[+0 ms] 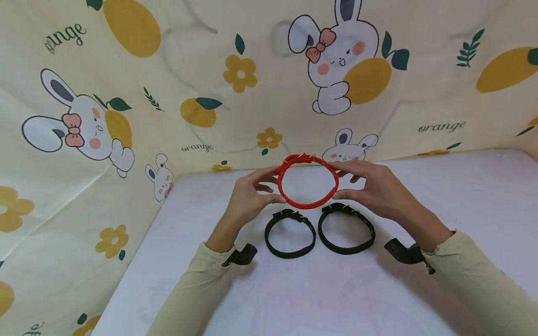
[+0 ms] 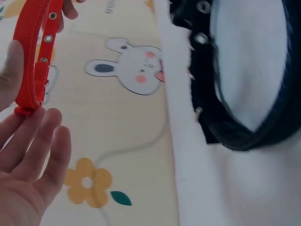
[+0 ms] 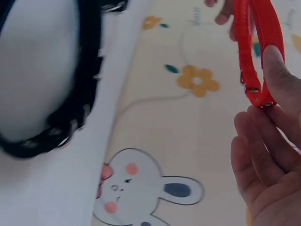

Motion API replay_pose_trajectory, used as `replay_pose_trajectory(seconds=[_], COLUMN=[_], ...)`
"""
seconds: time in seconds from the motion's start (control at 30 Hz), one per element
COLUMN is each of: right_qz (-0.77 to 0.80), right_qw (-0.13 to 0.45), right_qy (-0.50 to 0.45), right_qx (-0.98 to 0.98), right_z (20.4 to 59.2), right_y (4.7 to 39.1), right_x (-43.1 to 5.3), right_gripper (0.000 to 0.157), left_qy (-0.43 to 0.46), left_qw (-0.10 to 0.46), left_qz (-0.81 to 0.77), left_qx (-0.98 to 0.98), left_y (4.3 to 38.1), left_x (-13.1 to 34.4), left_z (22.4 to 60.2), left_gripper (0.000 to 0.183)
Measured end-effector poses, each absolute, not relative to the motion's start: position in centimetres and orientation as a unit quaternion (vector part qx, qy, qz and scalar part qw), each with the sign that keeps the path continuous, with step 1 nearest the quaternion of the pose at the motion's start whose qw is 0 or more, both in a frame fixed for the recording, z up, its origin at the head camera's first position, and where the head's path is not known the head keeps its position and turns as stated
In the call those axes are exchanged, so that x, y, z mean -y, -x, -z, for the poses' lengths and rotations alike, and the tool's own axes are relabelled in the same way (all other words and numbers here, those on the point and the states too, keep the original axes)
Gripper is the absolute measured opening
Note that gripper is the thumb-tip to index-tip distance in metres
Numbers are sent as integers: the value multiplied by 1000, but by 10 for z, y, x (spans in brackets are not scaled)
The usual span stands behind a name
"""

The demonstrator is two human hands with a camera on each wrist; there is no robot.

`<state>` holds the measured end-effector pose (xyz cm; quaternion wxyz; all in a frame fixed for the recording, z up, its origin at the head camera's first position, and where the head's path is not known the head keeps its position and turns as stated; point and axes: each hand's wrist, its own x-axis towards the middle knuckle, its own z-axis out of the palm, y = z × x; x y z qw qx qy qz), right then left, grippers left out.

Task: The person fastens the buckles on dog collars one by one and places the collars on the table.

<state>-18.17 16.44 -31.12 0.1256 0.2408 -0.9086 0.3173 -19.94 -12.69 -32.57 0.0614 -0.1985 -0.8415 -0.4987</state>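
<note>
Between my two hands is a red buckled collar (image 1: 307, 205), held up as a round loop with its buckle at the top. My left hand (image 1: 249, 197) pinches its left side, with the thumb on the band (image 2: 29, 61) and a fingertip at the edge. On the opposite side, my right hand (image 1: 376, 186) grips it between thumb and fingers. Metal-ringed holes show along the red strap in the left wrist view. Below the hands, a black collar (image 1: 289, 255) and a second black collar (image 1: 347, 250) lie side by side as buckled loops on the white surface.
The white tabletop (image 1: 311, 294) meets a cream cloth (image 1: 260, 107) printed with rabbits, oranges and flowers at the back and left. A dark wrist mount (image 1: 244, 255) sits at the left cuff, another dark mount (image 1: 404, 252) at the right.
</note>
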Motion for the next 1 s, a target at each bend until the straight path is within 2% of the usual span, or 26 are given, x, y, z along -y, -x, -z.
replay_pose_trajectory(seconds=[0.27, 0.63, 1.0], right_qz=[-301, -281, -286], right_qw=[66, 26, -42], right_qy=[-224, -236, -204], right_qx=[925, 930, 935], right_z=[321, 339, 355], right_y=[205, 232, 250], right_x=[-164, -165, -164], right_gripper=[68, 69, 66], left_qy=[171, 149, 112], left_qw=[46, 18, -21], left_qz=[465, 418, 389], left_qx=[867, 896, 914], left_y=[217, 237, 253], left_x=[124, 118, 113], left_z=[334, 348, 364], left_gripper=[65, 65, 57])
